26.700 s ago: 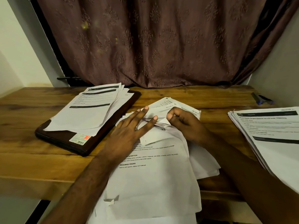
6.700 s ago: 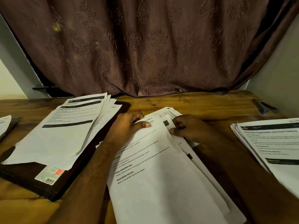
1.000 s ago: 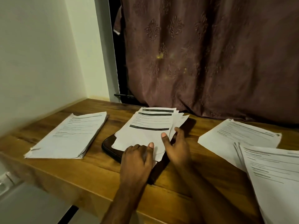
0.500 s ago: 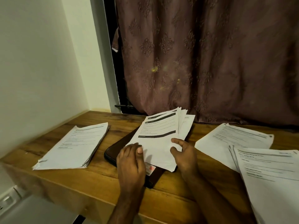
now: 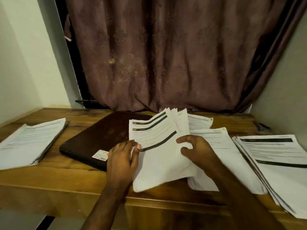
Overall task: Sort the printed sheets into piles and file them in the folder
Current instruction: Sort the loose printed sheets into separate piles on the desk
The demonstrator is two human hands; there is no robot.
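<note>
While both hands hold a fanned stack (image 5: 159, 146) just above the table (image 5: 66, 185), the step in hand looks like lifting one sorted pile off the folder (image 5: 99, 138) so that the folder can be opened. The left hand (image 5: 123, 158) pinches the stack's left edge, fingers curled behind the paper and thumb in front. The right hand (image 5: 197, 151) grips the right side, thumb on the face of the top sheet and the other fingers curled round it.

The stack sits near the middle of the view, its lower corner hanging over the table's near edge; the folder lies at about 9 o'clock from it, closed and flat, dark brown, with a small label (image 5: 101, 154) near its front corner. Three more piles rest on the table: one (image 5: 31, 141) far out at 9 o'clock, one (image 5: 224, 155) just at 3 o'clock beneath the right hand, and one (image 5: 279, 163) further out at 3 o'clock.

The sheets are white with black header bars, splayed at the top and bowed, so they are not squared up. Next, I judge, the stack needs setting down or tapping even, with one hand freed to open the folder.
</note>
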